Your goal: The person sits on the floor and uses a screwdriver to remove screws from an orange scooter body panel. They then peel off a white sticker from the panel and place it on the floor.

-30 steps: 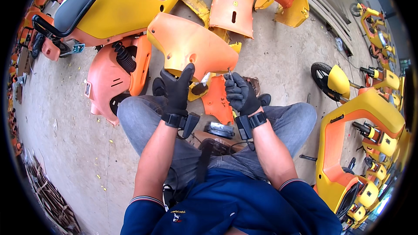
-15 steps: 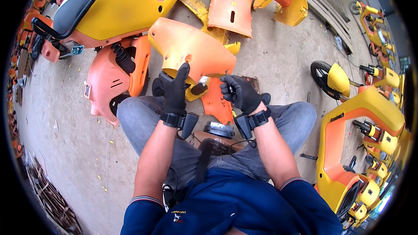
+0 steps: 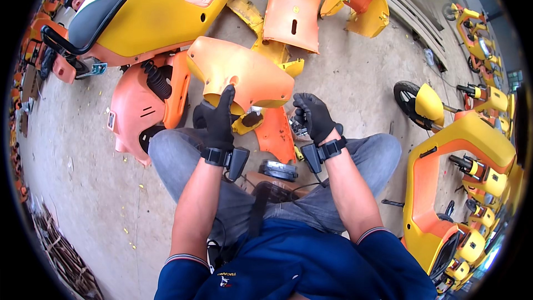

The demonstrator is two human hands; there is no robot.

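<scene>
My left hand (image 3: 217,119), in a black glove, grips the lower edge of an orange scooter panel (image 3: 241,71). The thumb lies on its outer face below a round hole, and the fingers curl under it. Close to the panel's right corner, slightly apart from it, is my gloved right hand (image 3: 315,118). Its fingers are curled closed, and what they hold, if anything, cannot be made out. Under the panel lie a yellow bracket-like piece (image 3: 244,125) and a flat orange piece (image 3: 276,136). A round grey part (image 3: 279,170) sits between my legs.
A yellow and orange scooter body (image 3: 147,19) stands at the far left, beside a pink-orange shell (image 3: 133,105). Beyond the panel lie a long orange cover (image 3: 294,11) and a curved yellow cover (image 3: 369,19). A yellow scooter frame (image 3: 419,189) stands at right.
The held panel has come down slightly toward me and to the left, with my left hand. My right hand has drawn a little away from its corner.
</scene>
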